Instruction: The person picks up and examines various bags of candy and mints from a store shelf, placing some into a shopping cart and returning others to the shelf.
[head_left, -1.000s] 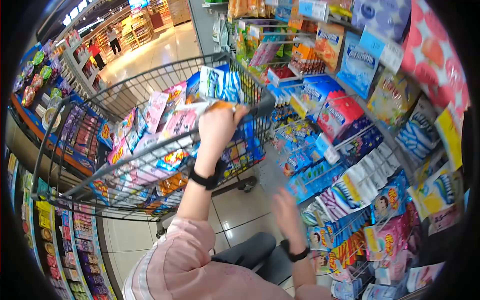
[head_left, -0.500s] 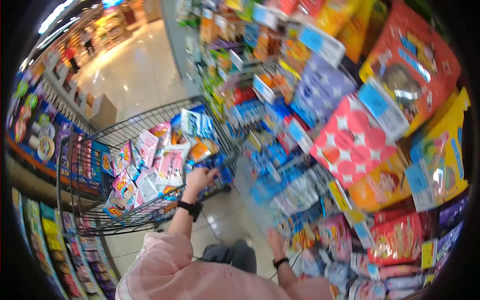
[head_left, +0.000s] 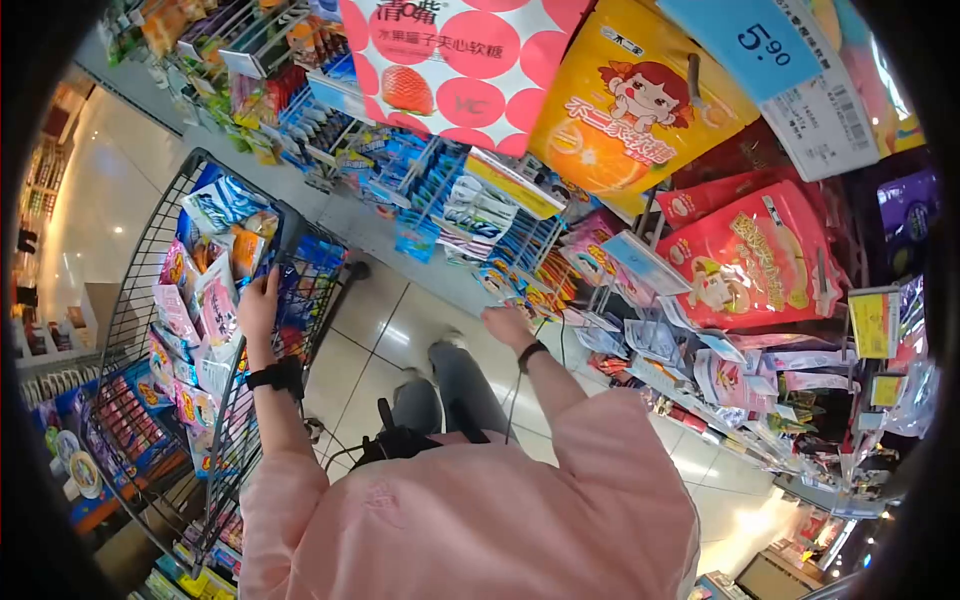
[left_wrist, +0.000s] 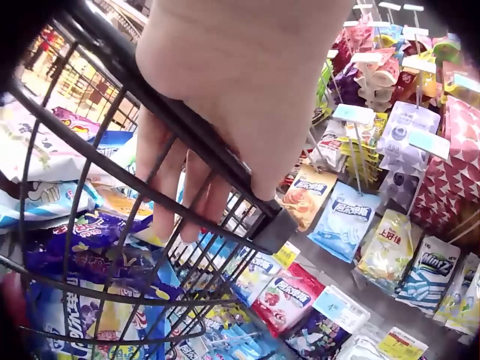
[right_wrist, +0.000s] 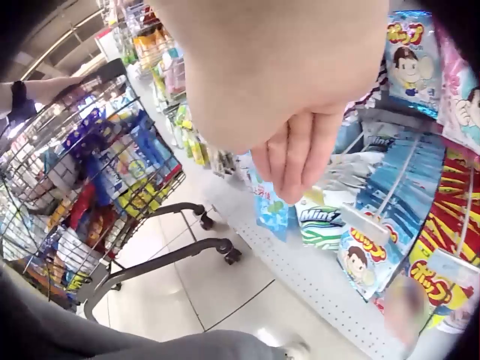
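My left hand [head_left: 258,312] grips the dark top rail of the shopping cart [head_left: 183,160], its fingers hooked over the bar to the inside of the basket. The left wrist view shows that rail [left_wrist: 202,135] under the palm, and a blue and purple candy bag [left_wrist: 97,300] behind the wire mesh. Inside the cart lie several candy bags, among them a pink and white one [head_left: 218,302] and a blue and white one [head_left: 222,203]. My right hand [head_left: 508,325] hangs with loosely bent fingers and holds nothing. Close by it are hanging Mint candy bags [right_wrist: 321,217].
To the right, a shelf rack holds hanging bags: a strawberry-print one [head_left: 450,70], an orange one [head_left: 640,100] and a red one [head_left: 750,255]. A price tag [head_left: 790,70] juts out above. Floor tiles [head_left: 375,335] lie between cart and rack. A cable [head_left: 520,390] hangs at my front.
The head view has swung right, so the cart now sits farther left and the rack's bags loom nearer. My left hand stays at the cart's rail; my right hand stays low beside the rack.
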